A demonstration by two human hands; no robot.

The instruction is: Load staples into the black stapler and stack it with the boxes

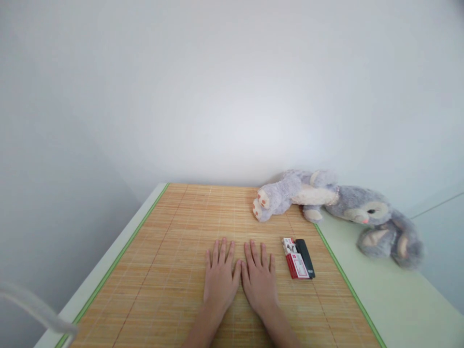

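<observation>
Palm down on a bamboo mat (174,261), my left hand (220,275) lies flat with its fingers spread. Beside it my right hand (259,278) rests the same way, and the two thumbs almost meet or touch. Neither hand holds anything. A short way right of my right hand is a black stapler (305,257). Against the stapler's left side lie a small red and white box (297,266) and, just beyond it, a white box with a staple-like picture (289,245).
A grey plush rabbit (315,194) lies on its side along the back right, partly on the mat and partly on the pale tabletop (391,295). A white wall (232,96) rises behind the table. At the lower left, a blurred pale bar (36,307) crosses the table's edge.
</observation>
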